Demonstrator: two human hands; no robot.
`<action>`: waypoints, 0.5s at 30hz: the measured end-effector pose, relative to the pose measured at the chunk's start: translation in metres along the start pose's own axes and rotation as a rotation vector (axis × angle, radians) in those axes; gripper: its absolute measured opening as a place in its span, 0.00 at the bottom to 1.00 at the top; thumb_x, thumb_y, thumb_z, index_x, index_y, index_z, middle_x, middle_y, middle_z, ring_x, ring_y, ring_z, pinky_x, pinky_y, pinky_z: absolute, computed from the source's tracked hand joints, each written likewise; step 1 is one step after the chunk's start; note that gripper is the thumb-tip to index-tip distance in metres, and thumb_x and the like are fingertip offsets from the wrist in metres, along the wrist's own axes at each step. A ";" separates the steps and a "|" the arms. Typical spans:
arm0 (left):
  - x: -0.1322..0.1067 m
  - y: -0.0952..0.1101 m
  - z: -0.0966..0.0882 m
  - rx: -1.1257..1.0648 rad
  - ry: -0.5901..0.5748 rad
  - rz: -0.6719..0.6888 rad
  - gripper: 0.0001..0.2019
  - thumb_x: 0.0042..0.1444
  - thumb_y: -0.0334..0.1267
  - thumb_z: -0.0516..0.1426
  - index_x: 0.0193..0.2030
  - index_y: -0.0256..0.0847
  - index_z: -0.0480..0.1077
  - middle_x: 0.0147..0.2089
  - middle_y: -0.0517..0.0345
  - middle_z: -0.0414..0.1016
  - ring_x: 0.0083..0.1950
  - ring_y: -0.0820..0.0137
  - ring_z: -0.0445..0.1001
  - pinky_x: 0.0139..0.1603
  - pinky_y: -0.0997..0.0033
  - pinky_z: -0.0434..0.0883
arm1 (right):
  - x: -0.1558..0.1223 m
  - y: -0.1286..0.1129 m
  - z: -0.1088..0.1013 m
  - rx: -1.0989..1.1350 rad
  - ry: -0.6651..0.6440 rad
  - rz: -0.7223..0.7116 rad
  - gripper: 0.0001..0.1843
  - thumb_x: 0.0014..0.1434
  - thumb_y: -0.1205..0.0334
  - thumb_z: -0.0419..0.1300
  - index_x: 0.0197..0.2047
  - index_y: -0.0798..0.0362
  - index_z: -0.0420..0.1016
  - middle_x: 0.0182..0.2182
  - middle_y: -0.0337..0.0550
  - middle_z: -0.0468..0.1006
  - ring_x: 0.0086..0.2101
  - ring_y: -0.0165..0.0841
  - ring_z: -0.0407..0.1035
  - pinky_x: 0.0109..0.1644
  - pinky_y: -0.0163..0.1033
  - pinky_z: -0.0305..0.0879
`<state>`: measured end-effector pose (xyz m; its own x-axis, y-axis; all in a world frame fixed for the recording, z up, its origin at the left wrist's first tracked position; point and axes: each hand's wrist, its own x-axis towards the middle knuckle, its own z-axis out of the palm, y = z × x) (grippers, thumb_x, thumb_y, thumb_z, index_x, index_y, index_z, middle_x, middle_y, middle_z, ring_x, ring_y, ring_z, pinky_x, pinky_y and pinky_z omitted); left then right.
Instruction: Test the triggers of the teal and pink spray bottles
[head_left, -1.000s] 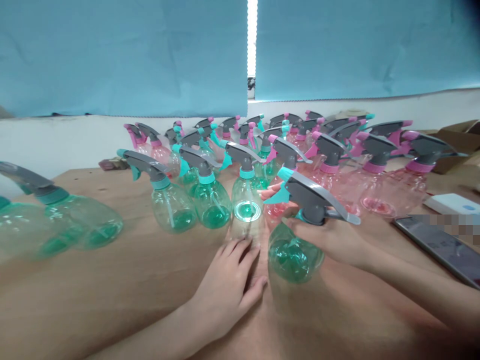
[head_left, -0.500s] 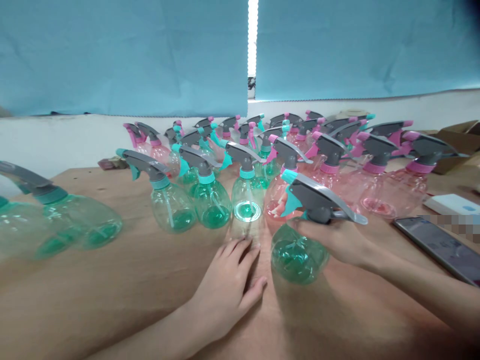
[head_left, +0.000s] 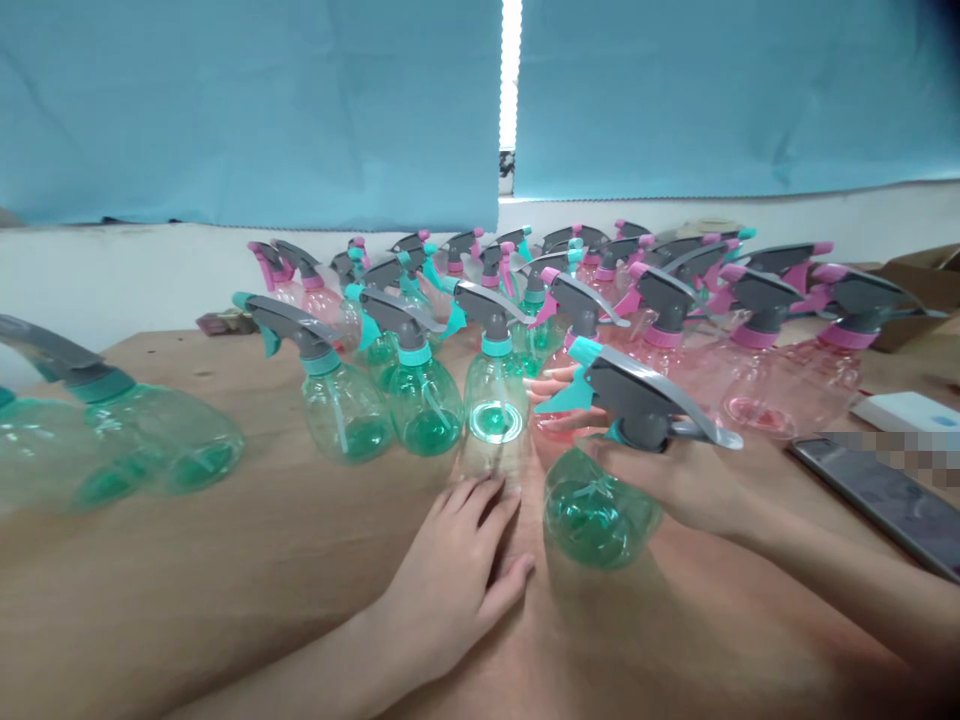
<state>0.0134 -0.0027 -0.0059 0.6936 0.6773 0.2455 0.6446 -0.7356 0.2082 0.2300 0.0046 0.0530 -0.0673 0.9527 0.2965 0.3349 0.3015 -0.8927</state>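
At the near edge of the wooden table point(head_left: 225, 430), the right hand point(head_left: 667, 480) grips a clear spray bottle point(head_left: 600, 510) with a teal collar, grey head and teal trigger. The grip is closed. The fingers point(head_left: 562, 395) wrap around the neck just below the sprayer head and show beyond it. The bottle is slightly tilted, with its head leaning right. Whether its base touches the table cannot be told.

The left hand point(head_left: 457, 580) lies palm down on the table, open, with the fingers slightly spread, and has hold of nothing. Its fingertips are just short of the base of a teal-collared bottle point(head_left: 493, 405), between that bottle and the near table edge.

Teal-collared spray bottles point(head_left: 420, 405) stand in a group to the centre and left. Pink-collared spray bottles point(head_left: 757, 390) crowd the right and rear, and one stands directly behind the right hand's fingers. To the right lie a phone point(head_left: 877, 490), its upper edge covered by a pixelated patch, and a flat white box point(head_left: 907, 412). A cardboard box point(head_left: 919, 300) sits beyond them. A white wall point(head_left: 112, 270) and a blue curtain point(head_left: 240, 110) close the view. No writing can be read on any item.
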 end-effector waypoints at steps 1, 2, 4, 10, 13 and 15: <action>0.000 0.000 0.000 -0.001 -0.003 -0.003 0.21 0.61 0.41 0.54 0.59 0.37 0.65 0.59 0.43 0.69 0.61 0.51 0.64 0.57 0.48 0.66 | 0.000 0.000 0.000 0.004 -0.004 -0.024 0.19 0.49 0.66 0.58 0.45 0.44 0.75 0.31 0.39 0.81 0.38 0.40 0.76 0.39 0.45 0.73; 0.000 0.000 0.000 -0.001 -0.005 -0.005 0.21 0.61 0.41 0.54 0.59 0.37 0.65 0.59 0.43 0.69 0.61 0.51 0.64 0.57 0.48 0.66 | 0.000 -0.001 0.000 0.009 -0.017 -0.042 0.20 0.50 0.67 0.57 0.47 0.44 0.74 0.32 0.39 0.81 0.39 0.40 0.76 0.40 0.45 0.73; 0.000 0.000 0.000 0.000 -0.012 -0.005 0.21 0.61 0.42 0.54 0.59 0.36 0.65 0.59 0.42 0.69 0.61 0.51 0.64 0.57 0.48 0.66 | 0.000 -0.002 0.000 0.012 -0.034 -0.062 0.21 0.51 0.68 0.57 0.49 0.43 0.73 0.35 0.39 0.82 0.41 0.40 0.76 0.41 0.45 0.73; -0.001 0.000 0.001 0.018 -0.019 0.008 0.23 0.61 0.41 0.55 0.60 0.31 0.64 0.59 0.40 0.68 0.61 0.51 0.64 0.58 0.47 0.65 | 0.001 -0.005 0.001 0.006 -0.009 -0.069 0.20 0.51 0.69 0.56 0.46 0.42 0.75 0.34 0.38 0.82 0.41 0.39 0.76 0.43 0.45 0.73; 0.001 0.000 0.000 0.021 -0.019 0.008 0.22 0.61 0.41 0.55 0.60 0.32 0.64 0.59 0.41 0.68 0.61 0.51 0.64 0.58 0.47 0.65 | 0.001 -0.007 0.001 -0.011 -0.007 -0.077 0.19 0.50 0.68 0.55 0.45 0.42 0.75 0.31 0.38 0.82 0.39 0.39 0.77 0.42 0.45 0.73; 0.001 0.001 0.000 0.024 -0.022 0.006 0.22 0.61 0.41 0.55 0.60 0.33 0.64 0.60 0.41 0.68 0.61 0.51 0.64 0.58 0.47 0.65 | 0.001 -0.007 0.001 -0.018 -0.011 -0.096 0.19 0.50 0.67 0.56 0.45 0.43 0.76 0.31 0.38 0.82 0.39 0.39 0.77 0.41 0.44 0.74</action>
<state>0.0146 -0.0023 -0.0052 0.7043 0.6732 0.2254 0.6477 -0.7393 0.1843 0.2269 0.0037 0.0596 -0.1105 0.9198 0.3765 0.3437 0.3908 -0.8539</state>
